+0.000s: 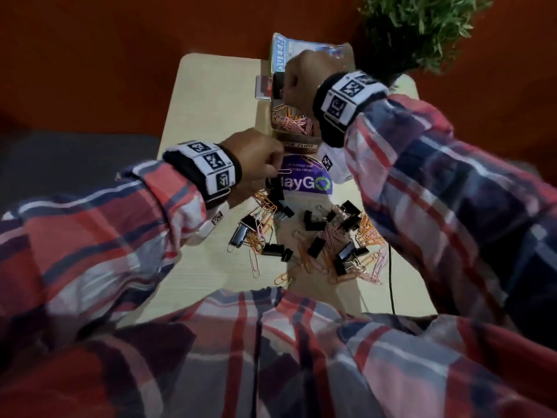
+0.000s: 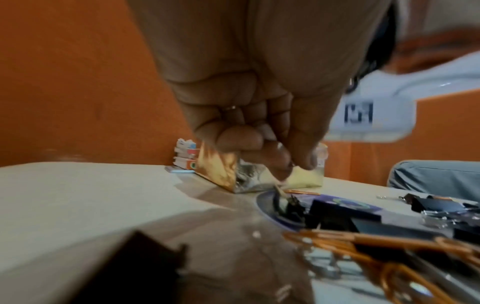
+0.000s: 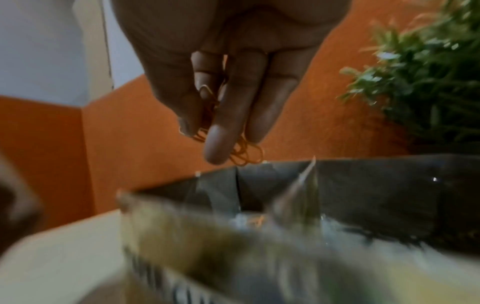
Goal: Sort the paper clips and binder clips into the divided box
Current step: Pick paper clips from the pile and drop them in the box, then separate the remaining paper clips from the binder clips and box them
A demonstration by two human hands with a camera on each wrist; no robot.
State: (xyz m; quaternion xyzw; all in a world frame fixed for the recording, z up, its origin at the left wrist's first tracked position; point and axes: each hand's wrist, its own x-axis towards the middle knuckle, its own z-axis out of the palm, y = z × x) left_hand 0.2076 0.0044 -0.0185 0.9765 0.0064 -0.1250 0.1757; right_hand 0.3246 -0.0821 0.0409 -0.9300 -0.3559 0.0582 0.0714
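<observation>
Right hand (image 1: 304,82): above the box (image 1: 294,137), fingers pointing down, pinching a small bunch of orange clips (image 3: 244,152) between thumb and fingertips (image 3: 215,144); the bunch hangs just over the box rim.

Box: below the right hand and just beyond the left; a divider stands inside; the near compartment holds pink and orange paper clips (image 1: 294,120). The far compartment's contents cannot be told.

Left hand (image 1: 256,158): low over the table (image 1: 208,116), fingers curled, tips bunched beside the box's near wall and over a purple sticker (image 1: 307,179). Whether it holds anything cannot be told.

Loose pile (image 1: 316,245): black binder clips mixed with orange, pink and silver paper clips, on the table nearer the body than both hands.

Plant (image 1: 422,28): beyond the right wrist. Printed packet (image 1: 280,52): beyond the right hand.
</observation>
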